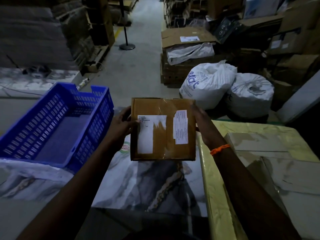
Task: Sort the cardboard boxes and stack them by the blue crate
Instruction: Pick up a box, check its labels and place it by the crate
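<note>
I am holding the cardboard box [162,129] flat between both hands, label side up, above the marbled surface [138,184] and just to the right of the blue crate [97,118], not touching it. My left hand [121,126] is clasping the box's left edge, thumb lying on the white label [147,135] and the other fingers going out of sight beneath. My right hand [205,125] is clamping the right edge, its fingertips hidden behind the box. I am judging this the placing step, with the box not yet set down. Next I am needing to lower it level beside the crate's wall, keeping clear of the yellow-wrapped package [216,170] on the right, then loosen both grips
</note>
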`<state>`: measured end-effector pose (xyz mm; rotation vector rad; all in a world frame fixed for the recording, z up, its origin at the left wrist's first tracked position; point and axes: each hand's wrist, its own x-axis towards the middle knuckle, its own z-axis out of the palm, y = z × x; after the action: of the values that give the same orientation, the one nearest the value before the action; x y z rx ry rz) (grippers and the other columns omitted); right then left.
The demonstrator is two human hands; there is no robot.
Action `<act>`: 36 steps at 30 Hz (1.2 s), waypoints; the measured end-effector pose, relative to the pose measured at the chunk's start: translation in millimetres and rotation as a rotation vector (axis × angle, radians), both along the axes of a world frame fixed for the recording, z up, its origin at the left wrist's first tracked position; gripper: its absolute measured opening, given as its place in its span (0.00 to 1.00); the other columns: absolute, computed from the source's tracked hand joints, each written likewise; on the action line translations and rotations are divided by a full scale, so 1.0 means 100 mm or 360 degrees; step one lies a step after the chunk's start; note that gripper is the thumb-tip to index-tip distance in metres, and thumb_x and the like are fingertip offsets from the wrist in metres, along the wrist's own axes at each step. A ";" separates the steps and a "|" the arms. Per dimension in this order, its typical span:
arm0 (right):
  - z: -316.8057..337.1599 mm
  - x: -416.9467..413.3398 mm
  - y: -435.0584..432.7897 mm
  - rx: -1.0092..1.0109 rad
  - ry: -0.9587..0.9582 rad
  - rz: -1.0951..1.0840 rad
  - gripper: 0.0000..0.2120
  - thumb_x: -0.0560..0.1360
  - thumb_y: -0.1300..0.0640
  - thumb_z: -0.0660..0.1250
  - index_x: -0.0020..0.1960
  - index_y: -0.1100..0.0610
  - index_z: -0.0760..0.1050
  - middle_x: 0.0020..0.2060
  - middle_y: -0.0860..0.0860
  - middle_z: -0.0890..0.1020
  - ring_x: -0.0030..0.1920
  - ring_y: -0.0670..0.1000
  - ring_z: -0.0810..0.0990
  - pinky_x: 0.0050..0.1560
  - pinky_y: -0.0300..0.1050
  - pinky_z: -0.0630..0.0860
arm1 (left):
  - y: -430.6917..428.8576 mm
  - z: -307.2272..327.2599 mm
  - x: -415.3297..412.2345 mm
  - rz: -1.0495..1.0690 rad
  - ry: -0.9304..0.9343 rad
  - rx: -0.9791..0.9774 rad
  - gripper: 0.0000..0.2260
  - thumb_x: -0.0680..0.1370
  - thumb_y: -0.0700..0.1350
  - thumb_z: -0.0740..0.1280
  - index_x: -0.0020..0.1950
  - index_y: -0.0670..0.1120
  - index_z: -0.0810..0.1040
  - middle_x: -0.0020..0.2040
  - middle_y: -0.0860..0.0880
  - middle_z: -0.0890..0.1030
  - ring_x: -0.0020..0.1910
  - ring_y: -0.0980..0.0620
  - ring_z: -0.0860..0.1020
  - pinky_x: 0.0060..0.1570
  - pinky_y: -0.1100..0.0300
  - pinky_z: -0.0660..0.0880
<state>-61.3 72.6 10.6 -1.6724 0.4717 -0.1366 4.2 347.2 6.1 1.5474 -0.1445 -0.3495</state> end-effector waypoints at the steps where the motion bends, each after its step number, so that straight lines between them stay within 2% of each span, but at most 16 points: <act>1: -0.02 -0.04 -0.01 0.0072 -0.0011 -0.0021 0.34 0.77 0.26 0.58 0.72 0.48 0.73 0.62 0.49 0.83 0.62 0.49 0.81 0.61 0.53 0.76 | 0.03 -0.05 -0.01 0.0005 0.0030 -0.0047 0.25 0.78 0.32 0.66 0.71 0.53 0.75 0.67 0.51 0.79 0.68 0.50 0.76 0.62 0.44 0.77; 3: -0.10 -0.12 -0.05 0.0258 0.0018 -0.0086 0.37 0.75 0.23 0.56 0.71 0.48 0.76 0.64 0.48 0.83 0.66 0.51 0.79 0.62 0.55 0.75 | 0.08 -0.15 -0.08 0.0003 0.0117 -0.0195 0.19 0.80 0.39 0.67 0.69 0.54 0.77 0.68 0.54 0.79 0.69 0.53 0.75 0.61 0.41 0.78; 5: -0.21 -0.20 -0.12 0.0451 0.0095 -0.0169 0.44 0.70 0.19 0.54 0.71 0.48 0.77 0.65 0.49 0.82 0.68 0.53 0.78 0.63 0.58 0.74 | 0.13 -0.24 -0.20 -0.0012 0.0225 -0.0290 0.14 0.83 0.51 0.63 0.68 0.56 0.78 0.67 0.58 0.79 0.68 0.56 0.76 0.57 0.43 0.79; 8: -0.41 -0.40 -0.22 0.0696 0.0187 -0.0231 0.44 0.75 0.21 0.47 0.76 0.51 0.71 0.69 0.52 0.79 0.70 0.56 0.75 0.66 0.62 0.72 | 0.22 -0.45 -0.31 0.0047 0.0522 -0.0316 0.24 0.81 0.66 0.58 0.70 0.55 0.77 0.66 0.56 0.79 0.68 0.51 0.75 0.59 0.40 0.77; 10: -0.55 -0.58 -0.26 0.0807 0.0230 -0.0229 0.45 0.76 0.22 0.45 0.79 0.51 0.67 0.70 0.54 0.78 0.70 0.58 0.75 0.63 0.61 0.74 | 0.28 -0.60 -0.38 0.0041 0.0686 -0.0302 0.28 0.79 0.70 0.56 0.67 0.54 0.80 0.66 0.52 0.80 0.67 0.49 0.76 0.62 0.37 0.75; 14: -0.85 -0.82 -0.25 0.0841 0.0336 -0.0278 0.48 0.73 0.20 0.46 0.79 0.51 0.68 0.66 0.55 0.81 0.68 0.57 0.78 0.69 0.67 0.70 | 0.35 -0.82 -0.57 0.0013 0.0762 -0.0230 0.31 0.80 0.71 0.54 0.68 0.51 0.80 0.65 0.51 0.82 0.68 0.48 0.76 0.65 0.35 0.72; 17: -0.97 -0.93 -0.17 0.0812 0.0393 -0.0269 0.47 0.73 0.20 0.47 0.77 0.50 0.71 0.64 0.56 0.82 0.66 0.57 0.79 0.66 0.64 0.73 | 0.41 -0.92 -0.66 -0.0015 0.0804 -0.0173 0.31 0.80 0.71 0.53 0.69 0.51 0.79 0.66 0.54 0.81 0.68 0.50 0.76 0.63 0.37 0.74; 20: -1.06 -1.00 -0.12 0.0806 0.0453 -0.0235 0.46 0.72 0.21 0.48 0.75 0.50 0.73 0.62 0.58 0.82 0.65 0.58 0.79 0.71 0.65 0.70 | 0.49 -0.99 -0.70 -0.0015 0.0851 -0.0158 0.32 0.79 0.71 0.53 0.69 0.51 0.79 0.64 0.55 0.82 0.67 0.52 0.77 0.58 0.41 0.77; 24: -1.07 -0.93 -0.16 0.0696 0.0535 -0.0185 0.41 0.74 0.22 0.49 0.73 0.49 0.74 0.61 0.56 0.83 0.63 0.57 0.80 0.71 0.65 0.70 | 0.48 -1.02 -0.58 0.0020 0.0881 -0.0096 0.34 0.80 0.72 0.51 0.66 0.48 0.80 0.62 0.50 0.84 0.63 0.49 0.79 0.59 0.41 0.77; 27: -0.95 -0.66 -0.17 0.0531 0.0555 -0.0143 0.41 0.72 0.21 0.54 0.70 0.49 0.75 0.61 0.53 0.82 0.60 0.55 0.81 0.68 0.62 0.74 | 0.38 -1.01 -0.32 0.0082 0.0731 0.0032 0.33 0.80 0.71 0.51 0.65 0.48 0.80 0.63 0.47 0.83 0.63 0.47 0.80 0.55 0.46 0.78; 30: -0.81 -0.25 -0.22 0.0492 0.0417 -0.0202 0.52 0.62 0.17 0.61 0.71 0.54 0.75 0.58 0.52 0.82 0.55 0.52 0.81 0.58 0.57 0.79 | 0.20 -0.95 0.01 0.0085 0.0525 0.0082 0.32 0.80 0.70 0.51 0.67 0.49 0.78 0.66 0.47 0.80 0.65 0.46 0.79 0.56 0.49 0.78; 33: -0.64 0.17 -0.29 0.0431 0.0328 -0.0215 0.41 0.74 0.23 0.58 0.69 0.54 0.75 0.62 0.56 0.81 0.61 0.56 0.81 0.65 0.61 0.77 | -0.02 -0.78 0.32 0.0034 0.0372 0.0127 0.32 0.82 0.69 0.50 0.68 0.48 0.78 0.64 0.46 0.82 0.63 0.46 0.80 0.62 0.46 0.77; 36: -0.56 0.51 -0.38 0.0440 0.0376 -0.0193 0.43 0.74 0.22 0.56 0.71 0.56 0.75 0.62 0.58 0.81 0.61 0.58 0.81 0.66 0.62 0.77 | -0.17 -0.65 0.59 0.0010 0.0348 0.0201 0.31 0.82 0.68 0.49 0.65 0.48 0.79 0.62 0.46 0.82 0.62 0.46 0.80 0.61 0.47 0.78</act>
<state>-10.7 34.4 -45.9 -1.3940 0.7364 0.0379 63.3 330.6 -58.5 1.6217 0.0541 -0.5279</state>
